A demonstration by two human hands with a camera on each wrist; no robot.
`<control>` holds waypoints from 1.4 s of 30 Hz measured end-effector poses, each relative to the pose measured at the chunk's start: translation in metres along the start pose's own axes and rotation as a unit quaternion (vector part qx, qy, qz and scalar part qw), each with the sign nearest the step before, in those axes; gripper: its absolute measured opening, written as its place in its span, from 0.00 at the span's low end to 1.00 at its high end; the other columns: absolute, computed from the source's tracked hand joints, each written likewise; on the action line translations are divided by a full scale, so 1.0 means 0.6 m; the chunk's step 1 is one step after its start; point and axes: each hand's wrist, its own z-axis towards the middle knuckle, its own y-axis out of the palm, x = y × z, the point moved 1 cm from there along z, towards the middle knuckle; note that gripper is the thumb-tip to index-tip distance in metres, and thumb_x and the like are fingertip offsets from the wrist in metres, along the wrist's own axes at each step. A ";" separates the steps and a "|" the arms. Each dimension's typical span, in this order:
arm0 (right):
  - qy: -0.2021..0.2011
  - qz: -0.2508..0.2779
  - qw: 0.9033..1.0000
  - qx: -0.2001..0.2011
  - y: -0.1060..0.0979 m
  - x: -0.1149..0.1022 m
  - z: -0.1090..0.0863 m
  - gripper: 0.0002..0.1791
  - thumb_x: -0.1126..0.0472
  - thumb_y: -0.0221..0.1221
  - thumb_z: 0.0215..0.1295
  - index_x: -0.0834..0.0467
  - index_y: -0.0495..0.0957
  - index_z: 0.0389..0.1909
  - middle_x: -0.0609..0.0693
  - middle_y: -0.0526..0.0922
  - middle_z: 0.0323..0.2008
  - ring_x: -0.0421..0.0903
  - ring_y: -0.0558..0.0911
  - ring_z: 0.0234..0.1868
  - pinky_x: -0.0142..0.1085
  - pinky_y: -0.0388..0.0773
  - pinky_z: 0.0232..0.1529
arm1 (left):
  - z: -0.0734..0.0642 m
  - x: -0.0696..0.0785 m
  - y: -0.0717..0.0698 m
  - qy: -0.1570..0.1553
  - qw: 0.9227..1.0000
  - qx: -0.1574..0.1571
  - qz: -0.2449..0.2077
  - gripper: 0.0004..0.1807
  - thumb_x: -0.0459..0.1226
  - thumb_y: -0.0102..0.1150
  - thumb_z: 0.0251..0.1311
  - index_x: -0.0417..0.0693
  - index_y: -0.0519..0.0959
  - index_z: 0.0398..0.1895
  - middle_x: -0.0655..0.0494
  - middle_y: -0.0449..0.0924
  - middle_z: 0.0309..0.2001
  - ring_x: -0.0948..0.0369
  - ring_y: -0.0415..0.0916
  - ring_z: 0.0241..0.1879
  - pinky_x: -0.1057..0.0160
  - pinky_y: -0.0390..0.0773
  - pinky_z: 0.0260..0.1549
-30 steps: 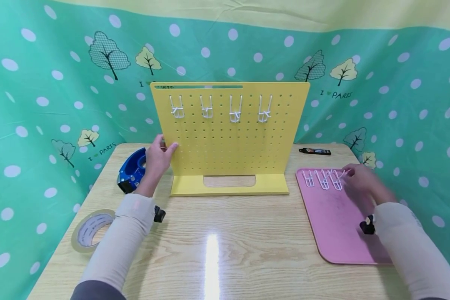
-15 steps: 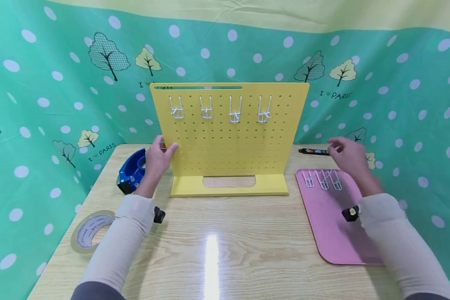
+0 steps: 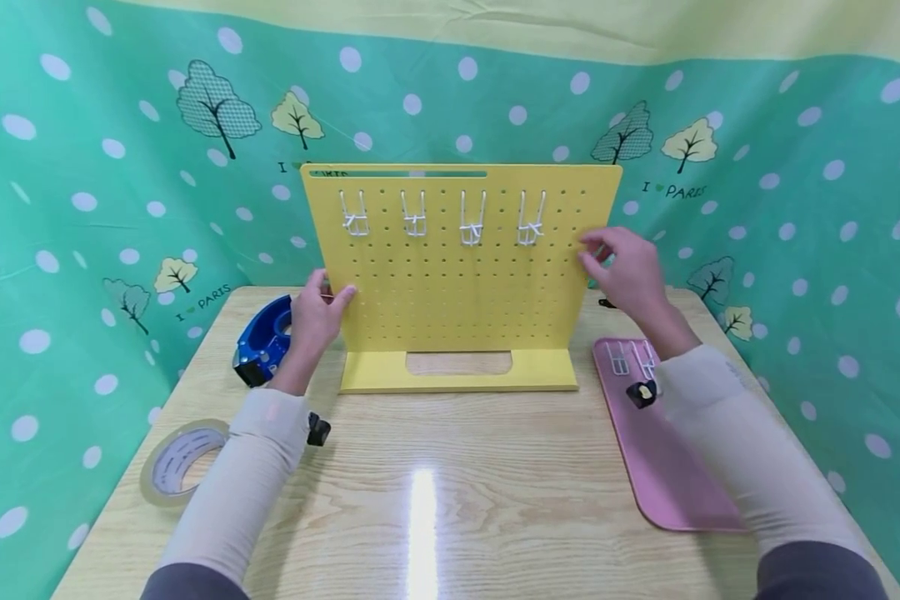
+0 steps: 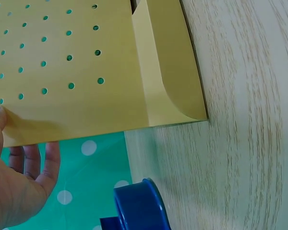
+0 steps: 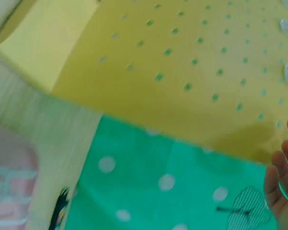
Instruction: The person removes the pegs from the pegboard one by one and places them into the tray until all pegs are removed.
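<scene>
A yellow pegboard [image 3: 435,292] stands upright on its base at the back of the table. Several white wire hooks [image 3: 471,229] hang in a row along its upper part. My left hand [image 3: 318,321] grips the board's left edge, thumb on the front face and fingers behind, as the left wrist view also shows. At the right edge is my right hand [image 3: 628,271], its fingers loosely bent with no object visible in them. In the right wrist view, those fingers [image 5: 272,187] appear beside the board's edge.
A pink tray [image 3: 645,475] on the right carries more white wire hooks [image 3: 618,360], partly covered by my right arm. Behind it lies a black marker [image 5: 60,208]. On the left are a blue tape dispenser [image 3: 264,342] and a roll of tape [image 3: 154,475]. A patterned curtain [image 3: 450,108] hangs behind.
My right hand has left the hooks on the tray and moved up and left to the pegboard's right edge. My left hand and the board have stayed in place.
</scene>
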 end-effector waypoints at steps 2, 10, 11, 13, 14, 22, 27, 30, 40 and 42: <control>-0.010 0.014 1.000 0.010 0.008 -0.017 0.010 0.12 0.63 0.65 0.67 0.62 0.84 0.50 0.59 0.85 0.40 0.54 0.84 0.38 0.43 0.79 0.39 | 0.001 0.001 0.000 0.000 1.000 -0.002 0.000 0.25 0.53 0.56 0.73 0.47 0.71 0.62 0.40 0.82 0.49 0.47 0.81 0.47 0.54 0.82 0.42; -0.030 0.036 0.999 0.026 0.035 -0.071 0.042 0.12 0.63 0.66 0.66 0.62 0.84 0.49 0.58 0.85 0.40 0.52 0.83 0.40 0.43 0.84 0.42 | 0.003 0.000 0.001 -0.002 1.000 -0.006 -0.003 0.26 0.53 0.57 0.72 0.47 0.71 0.63 0.39 0.82 0.50 0.46 0.81 0.48 0.52 0.83 0.43; -0.031 0.036 0.999 0.027 0.039 -0.076 0.045 0.12 0.62 0.66 0.67 0.62 0.84 0.48 0.58 0.85 0.41 0.51 0.83 0.40 0.42 0.84 0.42 | 0.003 0.000 0.000 -0.002 1.000 -0.005 -0.002 0.26 0.53 0.57 0.72 0.47 0.71 0.63 0.39 0.82 0.50 0.46 0.81 0.47 0.52 0.83 0.43; -0.032 0.035 0.998 0.030 0.045 -0.084 0.049 0.11 0.62 0.65 0.67 0.62 0.84 0.48 0.59 0.85 0.43 0.51 0.84 0.41 0.42 0.85 0.43 | 0.002 0.000 -0.001 -0.001 1.000 -0.003 -0.001 0.26 0.53 0.56 0.72 0.47 0.71 0.63 0.39 0.82 0.49 0.46 0.81 0.47 0.52 0.83 0.42; -0.030 0.034 0.998 0.033 0.048 -0.087 0.051 0.11 0.62 0.65 0.68 0.61 0.85 0.47 0.59 0.85 0.43 0.51 0.84 0.41 0.42 0.85 0.43 | 0.002 0.000 -0.001 0.000 1.000 -0.002 -0.001 0.26 0.53 0.56 0.72 0.47 0.71 0.63 0.39 0.82 0.49 0.46 0.81 0.47 0.53 0.83 0.42; -0.006 0.019 0.998 0.067 0.060 -0.103 0.054 0.08 0.60 0.66 0.68 0.60 0.86 0.43 0.57 0.85 0.43 0.52 0.84 0.41 0.42 0.85 0.44 | 0.002 -0.002 -0.001 -0.001 1.000 -0.004 0.000 0.26 0.53 0.55 0.73 0.47 0.71 0.64 0.40 0.82 0.50 0.47 0.81 0.46 0.54 0.82 0.41; -0.005 0.006 0.997 0.077 0.062 -0.105 0.054 0.08 0.59 0.66 0.68 0.59 0.87 0.42 0.57 0.85 0.42 0.52 0.85 0.41 0.44 0.85 0.44 | 0.002 -0.003 0.000 0.002 1.000 -0.003 0.002 0.26 0.53 0.55 0.73 0.47 0.71 0.63 0.40 0.82 0.50 0.47 0.81 0.46 0.54 0.82 0.41; -0.007 0.004 0.997 0.078 0.062 -0.105 0.053 0.08 0.58 0.66 0.68 0.59 0.87 0.42 0.57 0.85 0.42 0.53 0.86 0.41 0.45 0.85 0.44 | 0.002 -0.002 0.000 0.003 1.000 -0.003 -0.001 0.26 0.53 0.56 0.73 0.47 0.71 0.63 0.39 0.82 0.49 0.46 0.81 0.46 0.53 0.82 0.41; -0.026 0.000 0.995 0.098 0.059 -0.107 0.048 0.09 0.56 0.67 0.68 0.58 0.88 0.40 0.57 0.85 0.41 0.54 0.86 0.39 0.46 0.85 0.40 | -0.001 -0.001 -0.001 0.001 1.000 0.000 0.006 0.26 0.53 0.56 0.72 0.47 0.71 0.63 0.40 0.82 0.49 0.48 0.81 0.45 0.56 0.82 0.39; -0.030 0.001 0.994 0.104 0.059 -0.107 0.048 0.09 0.56 0.67 0.68 0.58 0.88 0.40 0.57 0.85 0.41 0.54 0.86 0.38 0.45 0.85 0.39 | -0.001 -0.001 -0.001 0.001 1.000 0.001 0.006 0.26 0.53 0.56 0.72 0.47 0.71 0.63 0.40 0.82 0.49 0.48 0.81 0.45 0.56 0.82 0.39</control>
